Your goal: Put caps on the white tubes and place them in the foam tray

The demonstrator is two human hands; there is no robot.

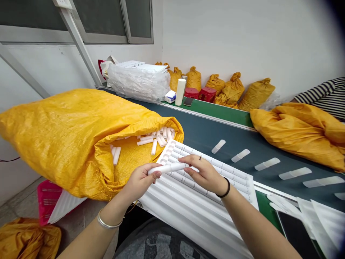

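A person's left hand (142, 180) and right hand (207, 174) grip a white cylindrical tube (168, 168) above rows of printed white tubes (214, 161), beside an open yellow woven sack (78, 133).

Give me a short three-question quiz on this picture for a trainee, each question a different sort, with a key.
1. Multiple choice: which wrist wears the silver bangle? A: left. B: right. C: both.
2. True or false: small white tubes lie at the open mouth of the large yellow sack.
3. Fill in: the left hand and right hand together hold a white ____.
Key: 1: A; 2: true; 3: tube.
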